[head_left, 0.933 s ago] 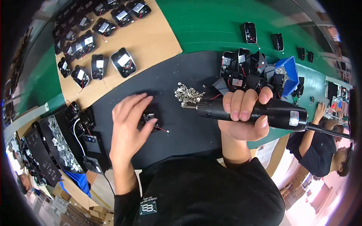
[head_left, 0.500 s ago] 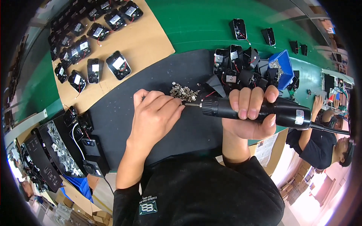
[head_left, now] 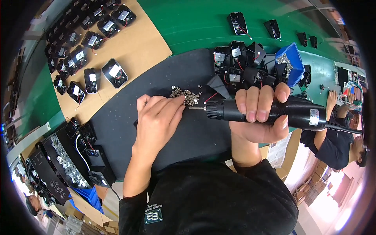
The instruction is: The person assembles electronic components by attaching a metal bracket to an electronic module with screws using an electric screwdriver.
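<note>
In my right hand [head_left: 260,111] is a black electric screwdriver [head_left: 225,110], held level with its bit [head_left: 196,107] pointing left. My left hand [head_left: 158,117] is closed just left of the bit, fingers bent downward and fingertips at the near edge of a pile of small metal screws [head_left: 186,96]. Whatever those fingers pinch is hidden; a dark edge shows beside the hand's left side. The pile lies loose on a black mat [head_left: 117,129]. Right of the pile sits a black plastic housing [head_left: 218,87] with a red wire beside it.
Several black housings [head_left: 237,51] cluster at the back right beside a blue bin [head_left: 291,64] of small metal parts. Rows of housings stand on a cardboard sheet [head_left: 147,43] at the far left. A box of metal pieces [head_left: 64,156] is at the left. A co-worker [head_left: 331,145] works at the right.
My left hand has tipped slightly down toward the screws, and its fingertips have drawn a little away from the bit. The background has shifted left and up in view.
</note>
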`<action>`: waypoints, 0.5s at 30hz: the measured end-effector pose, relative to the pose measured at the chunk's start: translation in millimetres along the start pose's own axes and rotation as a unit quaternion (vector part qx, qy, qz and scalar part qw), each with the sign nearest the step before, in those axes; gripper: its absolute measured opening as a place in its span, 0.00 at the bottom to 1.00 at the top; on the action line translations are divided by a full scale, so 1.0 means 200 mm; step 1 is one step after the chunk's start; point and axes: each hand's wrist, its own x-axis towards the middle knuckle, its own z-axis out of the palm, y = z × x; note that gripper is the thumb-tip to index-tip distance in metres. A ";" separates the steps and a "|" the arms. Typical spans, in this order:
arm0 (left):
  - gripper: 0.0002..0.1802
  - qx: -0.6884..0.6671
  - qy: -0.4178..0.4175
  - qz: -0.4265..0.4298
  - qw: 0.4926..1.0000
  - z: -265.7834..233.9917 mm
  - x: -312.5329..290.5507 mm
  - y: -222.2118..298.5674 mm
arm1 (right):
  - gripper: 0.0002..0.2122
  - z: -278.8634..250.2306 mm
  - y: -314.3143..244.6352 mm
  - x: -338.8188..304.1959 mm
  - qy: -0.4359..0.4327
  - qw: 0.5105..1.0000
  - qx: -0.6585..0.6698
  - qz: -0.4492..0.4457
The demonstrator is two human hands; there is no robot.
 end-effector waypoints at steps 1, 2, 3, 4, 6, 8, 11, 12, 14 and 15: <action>0.09 0.000 -0.001 0.001 1.000 -0.01 0.00 0.00 | 0.17 0.00 0.00 0.00 0.001 1.000 0.002 -0.001; 0.09 -0.007 -0.010 -0.001 1.000 -0.01 0.00 -0.01 | 0.17 0.01 0.00 0.00 0.001 1.000 0.002 -0.002; 0.09 -0.015 -0.019 -0.003 1.000 -0.02 0.00 0.00 | 0.17 0.01 0.00 0.00 0.002 1.000 0.003 0.000; 0.09 -0.015 -0.019 -0.002 1.000 -0.02 0.00 0.00 | 0.17 0.02 0.00 0.00 0.003 1.000 0.005 0.003; 0.08 -0.002 -0.035 -0.015 0.999 -0.03 0.00 0.01 | 0.18 0.02 0.00 0.00 0.002 1.000 0.007 0.001; 0.08 -0.003 -0.029 -0.017 0.999 -0.03 0.00 0.02 | 0.18 0.02 0.00 0.00 -0.001 1.000 0.010 0.002; 0.08 -0.015 -0.015 -0.016 1.000 -0.05 -0.01 0.02 | 0.18 0.04 -0.01 -0.01 0.002 1.000 0.015 0.001; 0.08 -0.028 -0.006 -0.014 1.000 -0.05 -0.02 0.03 | 0.18 0.04 -0.01 -0.01 -0.001 1.000 0.016 0.003; 0.08 -0.061 0.001 -0.027 0.998 -0.07 -0.04 0.04 | 0.18 0.05 -0.02 -0.01 -0.005 1.000 0.017 0.006; 0.08 -0.093 0.007 -0.039 0.995 -0.08 -0.05 0.05 | 0.16 0.06 -0.03 0.00 -0.030 0.999 0.020 0.019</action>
